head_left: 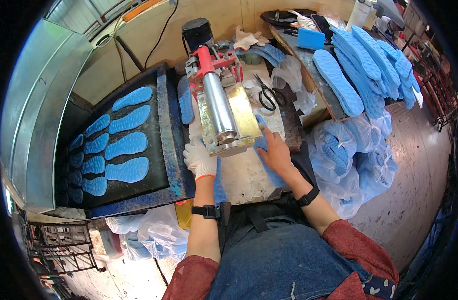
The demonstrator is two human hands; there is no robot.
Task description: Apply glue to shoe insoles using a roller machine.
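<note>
In front of me stands a bench machine with a shiny metal roller (219, 107) on a red frame (204, 60). My left hand (199, 160), in a white knit glove, is at the machine's near left edge; its fingertips are partly hidden there. Beside that glove a blue shoe sole (219, 185) lies along the plate's left side. At the machine's right edge my bare right hand (276, 150) is closed on another blue shoe sole (270, 171), thumb and fingers bent round it. Part of this sole is covered by the hand.
Several blue soles (126, 144) lie on a dark conveyor (139, 187) entering a metal hood (36, 115) at left. Black scissors (266, 97) rest behind the right hand. More soles (356, 52) are piled on the right table (316, 90), with bagged soles (334, 150) below it.
</note>
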